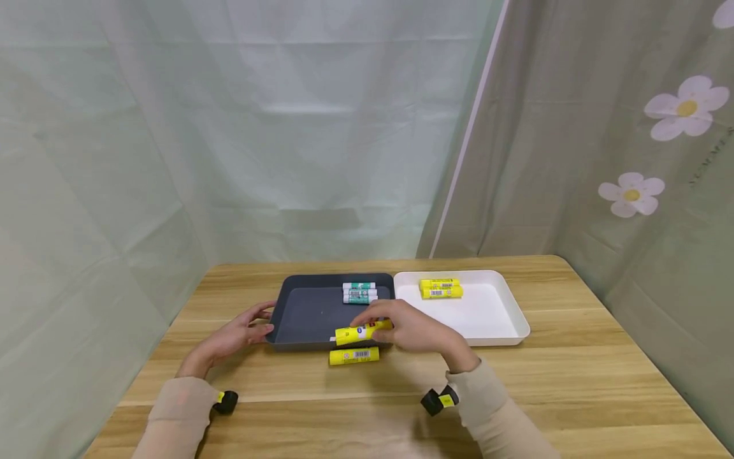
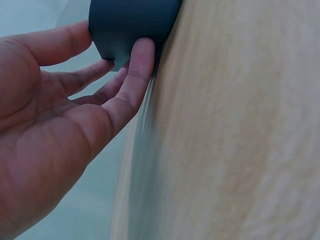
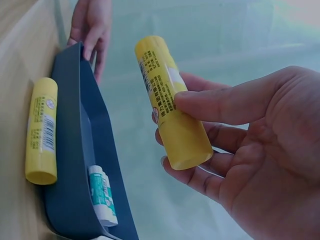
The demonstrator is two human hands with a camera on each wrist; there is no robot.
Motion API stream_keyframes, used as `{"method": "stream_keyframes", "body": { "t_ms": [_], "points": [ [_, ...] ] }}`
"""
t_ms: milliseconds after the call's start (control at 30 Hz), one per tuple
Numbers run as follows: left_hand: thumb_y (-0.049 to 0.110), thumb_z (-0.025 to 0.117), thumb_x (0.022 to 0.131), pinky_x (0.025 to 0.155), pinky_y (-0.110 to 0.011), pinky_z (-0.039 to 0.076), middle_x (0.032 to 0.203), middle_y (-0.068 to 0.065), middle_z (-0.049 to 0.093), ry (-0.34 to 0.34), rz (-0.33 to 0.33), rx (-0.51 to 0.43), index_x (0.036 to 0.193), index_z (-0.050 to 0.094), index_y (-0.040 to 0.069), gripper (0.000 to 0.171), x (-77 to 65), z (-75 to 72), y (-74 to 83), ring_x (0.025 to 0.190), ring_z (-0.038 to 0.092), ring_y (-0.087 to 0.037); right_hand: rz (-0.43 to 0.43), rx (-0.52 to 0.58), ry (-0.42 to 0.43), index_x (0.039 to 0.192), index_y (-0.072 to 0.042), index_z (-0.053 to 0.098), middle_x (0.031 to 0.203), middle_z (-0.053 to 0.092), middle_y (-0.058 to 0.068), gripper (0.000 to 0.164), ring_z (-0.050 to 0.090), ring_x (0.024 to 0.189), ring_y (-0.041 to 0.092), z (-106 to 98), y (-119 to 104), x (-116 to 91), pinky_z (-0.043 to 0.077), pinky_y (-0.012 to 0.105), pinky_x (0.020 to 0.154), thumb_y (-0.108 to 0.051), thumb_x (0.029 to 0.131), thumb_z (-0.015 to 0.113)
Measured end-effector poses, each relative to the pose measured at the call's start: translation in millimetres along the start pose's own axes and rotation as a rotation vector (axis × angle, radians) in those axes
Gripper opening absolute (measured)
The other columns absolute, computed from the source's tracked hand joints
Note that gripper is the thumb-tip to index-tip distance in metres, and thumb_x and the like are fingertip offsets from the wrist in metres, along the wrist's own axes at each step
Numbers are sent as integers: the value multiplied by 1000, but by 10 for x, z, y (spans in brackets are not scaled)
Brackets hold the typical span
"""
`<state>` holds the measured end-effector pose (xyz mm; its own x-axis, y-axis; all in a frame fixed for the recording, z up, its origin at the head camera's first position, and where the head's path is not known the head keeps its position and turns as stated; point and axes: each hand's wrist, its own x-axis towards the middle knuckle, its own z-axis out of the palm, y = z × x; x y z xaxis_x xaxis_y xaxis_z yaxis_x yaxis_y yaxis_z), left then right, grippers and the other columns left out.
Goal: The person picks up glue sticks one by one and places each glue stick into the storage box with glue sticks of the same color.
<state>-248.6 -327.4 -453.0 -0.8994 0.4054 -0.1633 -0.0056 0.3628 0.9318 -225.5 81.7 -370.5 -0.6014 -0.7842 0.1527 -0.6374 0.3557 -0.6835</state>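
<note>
My right hand (image 1: 414,326) pinches a yellow glue stick (image 3: 175,107) between thumb and fingers, above the front edge of the dark grey tray (image 1: 306,312). In the right wrist view the stick tilts, its label facing the camera. Another yellow glue stick (image 1: 353,356) lies on the table along the tray's front wall. At the tray's left end, my left hand (image 1: 237,333) rests its thumb and fingertips against the outer wall, fingers loosely extended. Several small white-and-green glue sticks (image 1: 359,292) lie side by side inside the dark tray, towards its back right.
A white tray (image 1: 487,312) adjoins the dark one on the right, with yellow glue sticks (image 1: 441,292) lying near its back left. Both trays stand on a wooden table (image 1: 573,357). Pale curtains (image 1: 321,140) hang behind and at the sides.
</note>
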Motion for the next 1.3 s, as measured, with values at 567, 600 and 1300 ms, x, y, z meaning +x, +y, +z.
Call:
{"method": "stream_keyframes", "body": {
  "t_ms": [567, 600, 1300],
  "points": [
    [19, 55, 110, 103, -46, 52, 157, -36, 23, -1, -4, 23, 165, 13, -2, 73, 0, -8, -8, 135, 45, -47, 69, 40, 60, 130, -12, 73, 120, 70, 0, 36, 65, 108, 17, -271, 131, -152, 55, 36, 89, 4, 98, 67],
    [18, 55, 110, 103, -47, 51, 158, -36, 22, -3, -2, 25, 165, 13, -2, 72, 3, -6, -9, 136, 44, -49, 73, 38, 59, 130, -12, 72, 120, 70, 0, 36, 65, 109, 17, -284, 132, -161, 55, 37, 90, 3, 98, 67],
    [18, 54, 110, 104, -49, 51, 158, -36, 22, -3, -1, 32, 165, 12, -2, 71, -1, -17, 7, 136, 43, -49, 134, -85, 132, 126, -9, 74, 111, 72, -2, 35, 63, 100, 17, -733, 523, -440, 53, 42, 91, 6, 95, 69]
  ]
}}
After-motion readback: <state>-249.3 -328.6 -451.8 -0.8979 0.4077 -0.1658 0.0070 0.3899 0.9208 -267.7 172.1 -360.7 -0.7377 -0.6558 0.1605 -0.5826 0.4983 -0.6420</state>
